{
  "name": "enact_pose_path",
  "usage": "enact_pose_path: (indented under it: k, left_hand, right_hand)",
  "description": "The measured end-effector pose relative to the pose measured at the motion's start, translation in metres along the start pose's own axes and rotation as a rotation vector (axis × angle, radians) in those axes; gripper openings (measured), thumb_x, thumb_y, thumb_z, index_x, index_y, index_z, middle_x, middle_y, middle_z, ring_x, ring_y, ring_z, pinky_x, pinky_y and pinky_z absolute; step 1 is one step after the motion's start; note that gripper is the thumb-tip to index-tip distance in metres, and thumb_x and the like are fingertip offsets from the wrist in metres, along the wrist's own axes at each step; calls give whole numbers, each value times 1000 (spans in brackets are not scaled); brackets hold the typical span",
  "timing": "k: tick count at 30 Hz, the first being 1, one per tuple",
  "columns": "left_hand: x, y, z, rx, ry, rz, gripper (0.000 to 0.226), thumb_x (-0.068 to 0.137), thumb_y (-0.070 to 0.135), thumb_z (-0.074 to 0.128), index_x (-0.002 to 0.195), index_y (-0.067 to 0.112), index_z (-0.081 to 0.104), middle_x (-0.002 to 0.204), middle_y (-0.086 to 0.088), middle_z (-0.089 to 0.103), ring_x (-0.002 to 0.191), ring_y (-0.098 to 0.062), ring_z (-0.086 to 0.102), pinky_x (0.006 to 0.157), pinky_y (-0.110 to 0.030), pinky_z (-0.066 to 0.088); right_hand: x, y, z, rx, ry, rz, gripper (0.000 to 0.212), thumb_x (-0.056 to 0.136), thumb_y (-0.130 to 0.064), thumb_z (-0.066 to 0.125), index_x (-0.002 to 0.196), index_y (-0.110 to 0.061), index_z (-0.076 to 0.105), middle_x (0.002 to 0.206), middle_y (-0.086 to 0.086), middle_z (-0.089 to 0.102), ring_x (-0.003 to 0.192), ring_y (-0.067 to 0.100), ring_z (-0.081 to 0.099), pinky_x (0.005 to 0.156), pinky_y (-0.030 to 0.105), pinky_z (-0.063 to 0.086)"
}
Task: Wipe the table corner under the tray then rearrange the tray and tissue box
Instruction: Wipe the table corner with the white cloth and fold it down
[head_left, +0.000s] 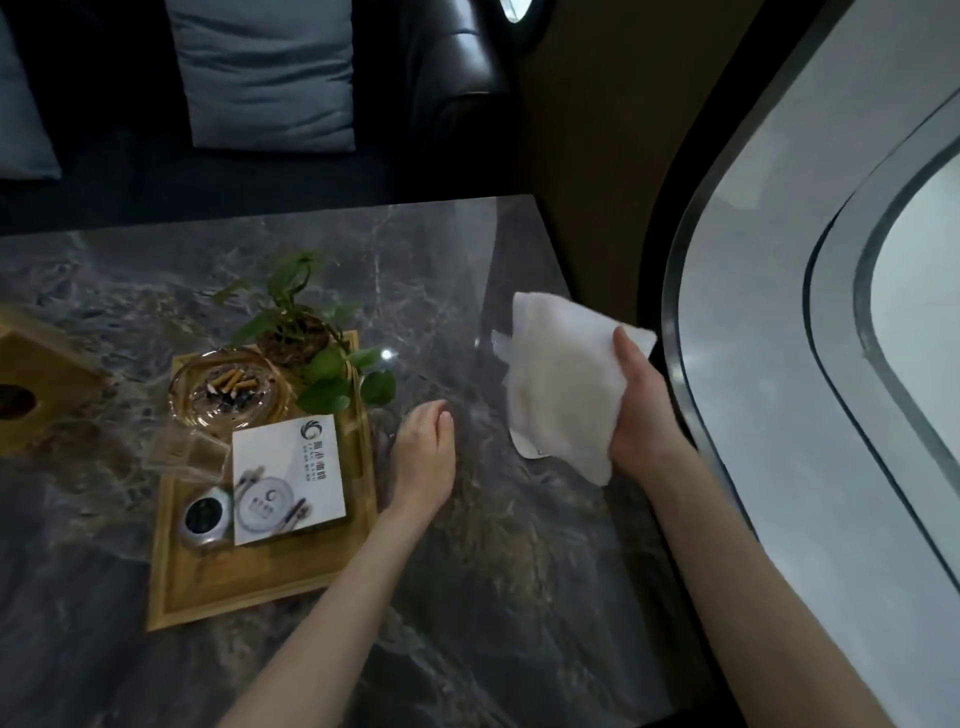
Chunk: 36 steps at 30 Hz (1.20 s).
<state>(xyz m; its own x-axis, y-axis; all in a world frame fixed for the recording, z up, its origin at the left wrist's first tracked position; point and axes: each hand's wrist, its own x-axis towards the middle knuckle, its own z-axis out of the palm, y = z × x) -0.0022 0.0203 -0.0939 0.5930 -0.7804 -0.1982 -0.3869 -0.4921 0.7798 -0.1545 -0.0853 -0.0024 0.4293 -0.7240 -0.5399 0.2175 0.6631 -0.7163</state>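
A wooden tray (270, 582) lies on the dark marble table (509, 561), left of centre. It carries a glass ashtray (228, 387) with cigarette butts, a small potted plant (306, 332), a white card (288, 480) and a small round silver item (205, 517). My left hand (423, 457) hovers just right of the tray's right rim, fingers together, holding nothing. My right hand (636, 415) grips a white cloth (561, 384) above the table's right side. A wooden tissue box (36, 384) stands at the far left edge.
A dark sofa (457, 93) with grey-blue cushions (265, 73) runs behind the table. The table's right edge meets a narrow dark gap beside a large curved grey surface (779, 364). Bare marble lies between the tray and the right edge.
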Motion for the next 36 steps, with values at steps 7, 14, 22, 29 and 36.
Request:
enact_pose_path:
  k: [7, 14, 22, 29, 36]
  left_hand:
    - [40, -33, 27, 525, -38, 85, 54, 97, 37, 19, 145, 13, 14, 157, -4, 8, 145, -17, 2, 114, -35, -2]
    - [47, -36, 41, 565, 52, 53, 68, 87, 46, 2, 145, 12, 11, 157, -4, 6, 145, -17, 2, 113, -35, -5]
    - [47, -36, 41, 563, 83, 33, 65, 89, 41, 10, 144, 7, 14, 156, -9, 12, 143, -16, 6, 114, -33, -3]
    - [50, -37, 42, 622, 109, 36, 61, 91, 37, 18, 141, 3, 24, 152, -13, 23, 140, -18, 13, 112, -31, -5]
    - [51, -38, 43, 614, 108, 42, 60, 91, 37, 18, 142, 6, 23, 153, -9, 22, 140, -14, 11, 111, -29, -7]
  right_hand:
    - [44, -42, 7, -657, 228, -156, 55, 94, -52, 32, 137, -19, 36, 121, 1, 48, 100, 16, 46, 84, 31, 36]
    - [102, -1, 21, -854, 263, -213, 52, 97, -42, 33, 121, 0, 54, 108, 11, 64, 102, 19, 58, 81, 22, 46]
    - [149, 80, 26, -1514, -107, -342, 75, 89, -56, 15, 148, -11, 3, 159, 8, 2, 146, 19, -5, 118, 40, -9]
    - [159, 101, 14, -1957, -85, -541, 67, 87, -49, 2, 148, -21, -5, 158, 9, -7, 145, 24, -12, 108, 38, -23]
    - [174, 82, -3, -1946, -102, -577, 59, 94, -44, 9, 148, -23, -3, 159, 3, -4, 145, 17, -9, 111, 37, -20]
